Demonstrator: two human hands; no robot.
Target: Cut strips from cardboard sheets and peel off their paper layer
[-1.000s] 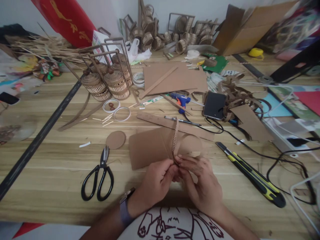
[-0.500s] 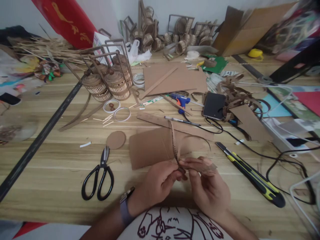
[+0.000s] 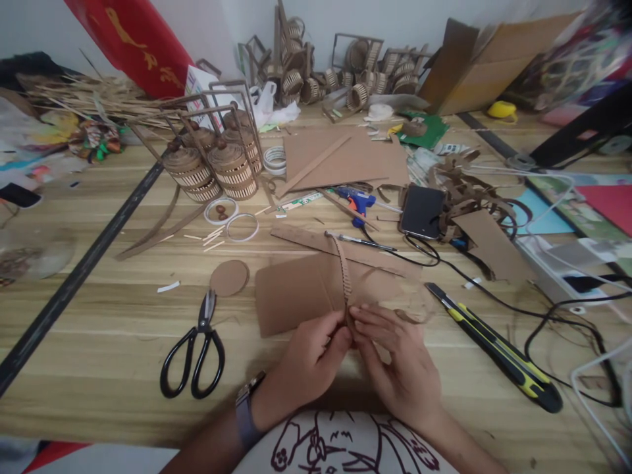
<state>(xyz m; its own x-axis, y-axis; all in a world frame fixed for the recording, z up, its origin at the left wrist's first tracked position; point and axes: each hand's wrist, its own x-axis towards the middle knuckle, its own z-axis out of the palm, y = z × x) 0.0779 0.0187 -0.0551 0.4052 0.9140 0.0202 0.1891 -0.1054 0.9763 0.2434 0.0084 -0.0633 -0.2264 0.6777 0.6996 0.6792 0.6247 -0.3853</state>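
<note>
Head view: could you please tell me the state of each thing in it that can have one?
Left hand, pinching the corrugated strip.
Right hand, fingers at the strip, grip partly hidden.
Corrugated strip, held, upper length curved.
Scissors, lying flat, blades together.
Utility knife, lying flat, blade position unclear.
Phone, screen dark.
Glue gun, lying down, power unclear.
Cardboard box, flaps open.
Handled baskets, upright, tops covered.

Pale wall (image 3: 320, 20) behind a wood-grained table (image 3: 113, 329), in soft light.
</note>
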